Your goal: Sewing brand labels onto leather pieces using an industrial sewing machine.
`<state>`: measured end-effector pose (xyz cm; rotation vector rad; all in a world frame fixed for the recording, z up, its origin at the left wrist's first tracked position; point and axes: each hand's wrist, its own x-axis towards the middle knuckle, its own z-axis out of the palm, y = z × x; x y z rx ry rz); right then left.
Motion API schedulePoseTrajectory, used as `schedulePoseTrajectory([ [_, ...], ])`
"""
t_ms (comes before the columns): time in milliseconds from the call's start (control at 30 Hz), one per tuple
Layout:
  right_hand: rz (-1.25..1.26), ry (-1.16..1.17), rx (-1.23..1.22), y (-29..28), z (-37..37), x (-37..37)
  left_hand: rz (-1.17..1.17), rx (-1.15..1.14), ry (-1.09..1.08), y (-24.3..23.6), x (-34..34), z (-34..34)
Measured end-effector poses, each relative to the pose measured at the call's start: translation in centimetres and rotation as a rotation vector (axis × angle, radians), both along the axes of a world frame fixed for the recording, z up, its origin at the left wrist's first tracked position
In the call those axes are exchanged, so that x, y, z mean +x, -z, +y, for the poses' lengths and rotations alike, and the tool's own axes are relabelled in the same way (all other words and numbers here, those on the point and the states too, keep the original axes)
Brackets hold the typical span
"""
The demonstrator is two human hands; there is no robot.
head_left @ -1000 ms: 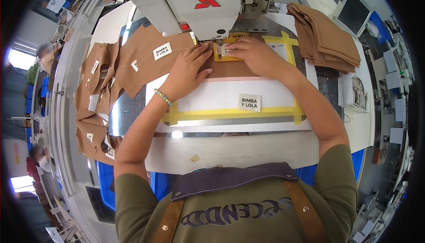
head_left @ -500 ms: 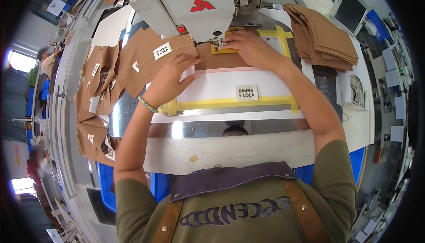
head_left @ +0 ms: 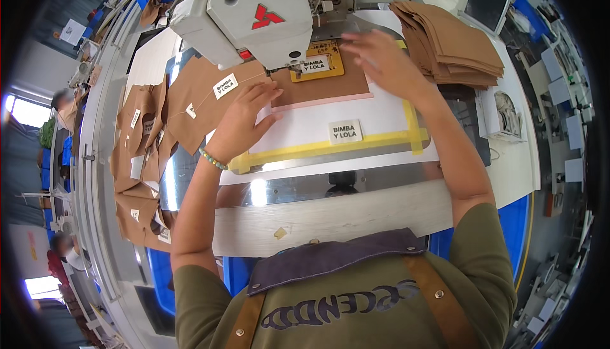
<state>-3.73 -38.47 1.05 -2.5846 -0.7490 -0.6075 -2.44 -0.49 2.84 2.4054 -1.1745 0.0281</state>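
Under the white sewing machine head lies a brown fabric piece with a pink lower edge. On it rests a yellow template frame with a white printed label in its opening. My left hand, fingers stretched, lies at the left edge of that piece, below the needle area. Off to the right of the frame, my right hand is open and holds nothing; its fingertips are blurred. Another white label sits on the white, yellow-taped plate nearer to me.
Left of the machine, brown pieces with labels are joined by threads and hang in a heap. A stack of brown pieces lies at the back right, by a white box and a screen. Blue bins show below the table.
My right hand has come off the yellow frame and moved right, uncovering the label in it. My left hand stays nearly in place. The whole view has shifted slightly.
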Motion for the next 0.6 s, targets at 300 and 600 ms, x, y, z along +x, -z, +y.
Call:
schedulePoseTrajectory([
  [300,0.014,0.226,0.604,2.7,-6.0,2.1,-0.132,0.106,-0.006,2.0,1.3,-2.0],
  [600,0.057,0.249,0.636,2.7,-6.1,2.3,-0.098,0.125,0.013,1.7,1.9,-3.0],
])
